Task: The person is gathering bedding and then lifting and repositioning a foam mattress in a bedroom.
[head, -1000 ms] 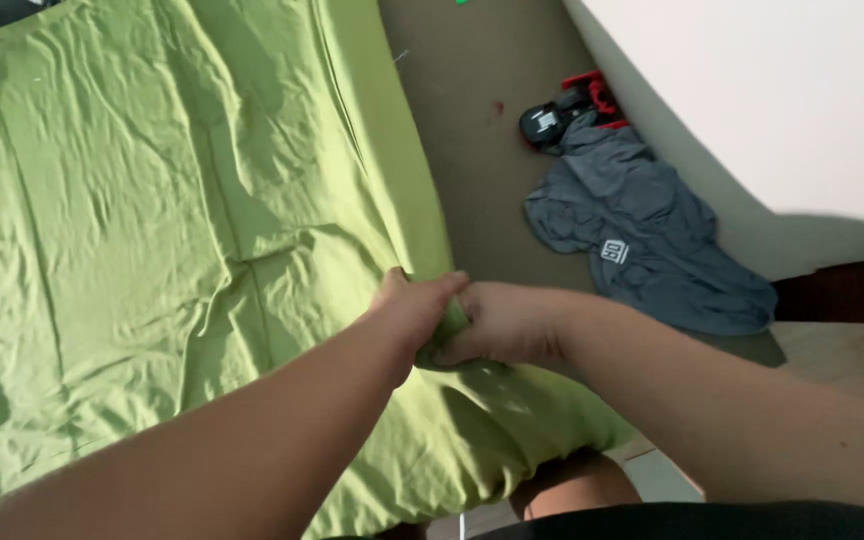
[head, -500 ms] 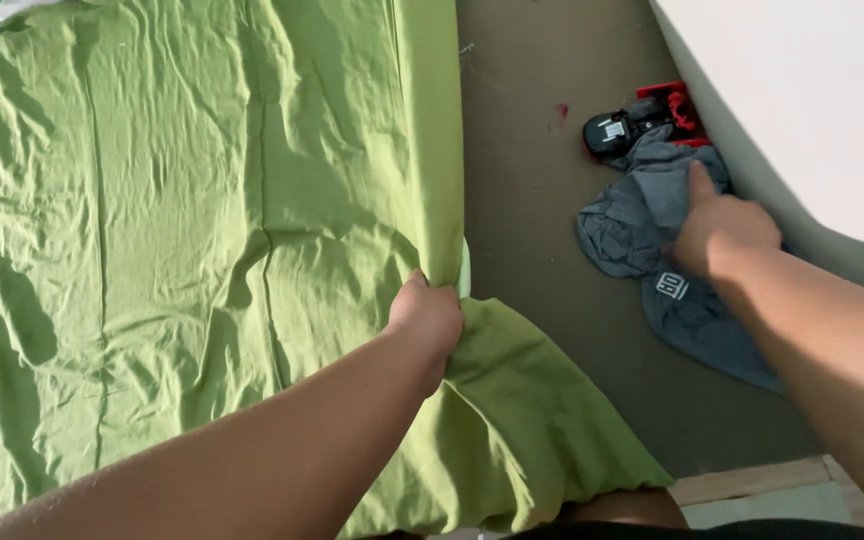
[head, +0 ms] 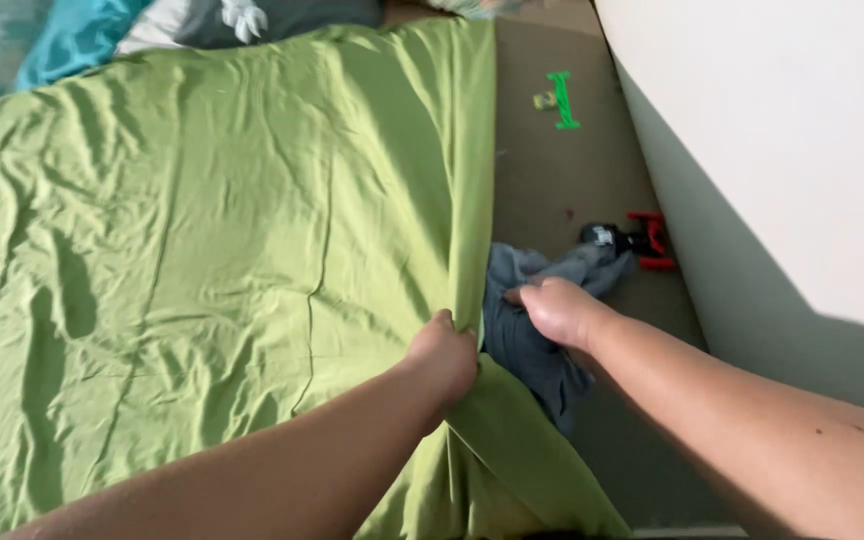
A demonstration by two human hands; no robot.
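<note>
Green bedsheet (head: 202, 260) covers the bed across the left and centre of the view, creased throughout, with its right edge hanging down toward the floor (head: 572, 160). Left hand (head: 444, 355) is at that right edge, near the middle of the scene; its grip is pressed together, pinching a fold of the sheet and lifting the edge slightly. Right hand (head: 557, 310) is just to the right of the left hand, below the sheet's edge, with its grip closed on a grey garment (head: 532, 345). The garment lies crumpled on the floor right against the side of the bed, part of it tucked out of sight behind the hanging sheet.

A small black and red object (head: 632, 240), possibly a toy, sits on the floor just beyond the garment, near the white wall (head: 782, 150) on the right. A small green object (head: 558, 100) lies farther off on the floor. At the far left end of the bed are a teal cloth (head: 77, 35) and a dark item with a white patch (head: 282, 15); both are partly cut off by the frame.
</note>
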